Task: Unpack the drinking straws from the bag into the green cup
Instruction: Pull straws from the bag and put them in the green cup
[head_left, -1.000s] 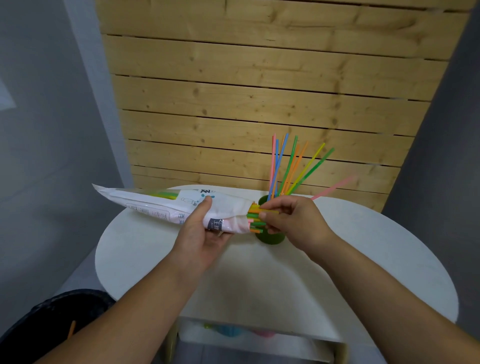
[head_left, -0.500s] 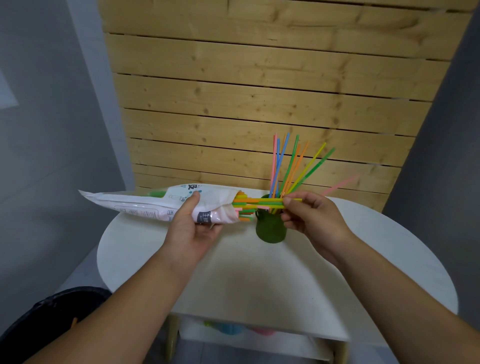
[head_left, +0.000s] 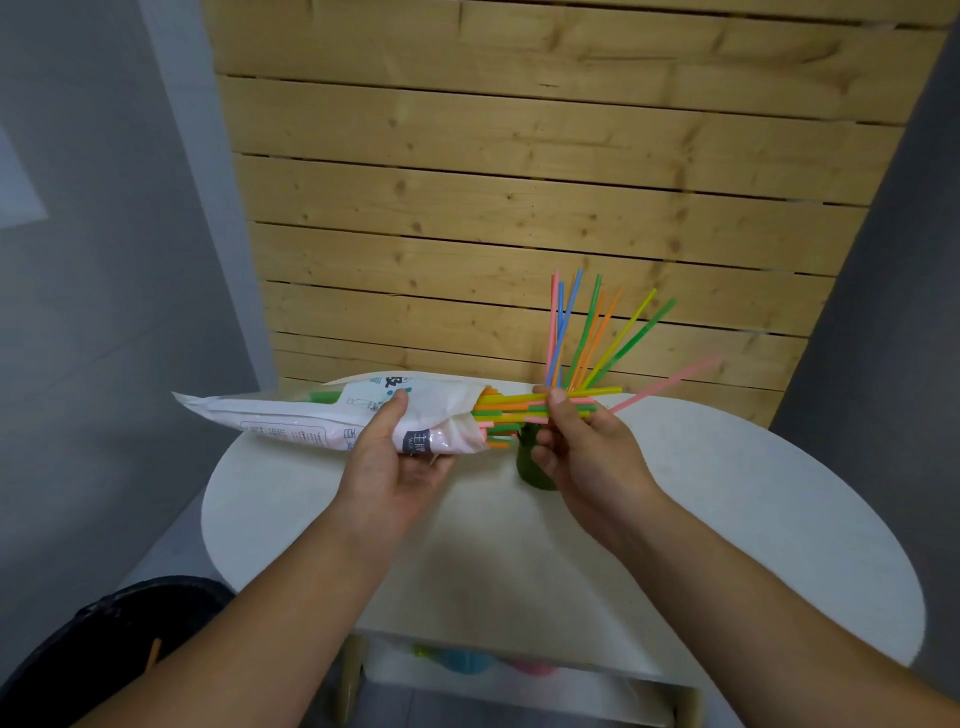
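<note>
My left hand (head_left: 395, 457) grips a white and pink straw bag (head_left: 311, 415), held level above the round table with its open mouth to the right. Several coloured straws (head_left: 511, 408) stick out of that mouth. My right hand (head_left: 582, 447) pinches a few of them between thumb and fingers, drawn partly out to the right. Behind and below that hand stands the green cup (head_left: 530, 465), partly hidden, with several upright straws (head_left: 587, 332) fanned out of it.
A round white table (head_left: 727, 519) stands against a wooden slat wall (head_left: 519, 182). A black bin (head_left: 104, 649) sits on the floor at lower left. A shelf (head_left: 519, 670) below the tabletop shows blue and pink items.
My right hand has drawn a few straws further out of the bag to the right, while my left hand lifted the bag slightly and shifted it left.
</note>
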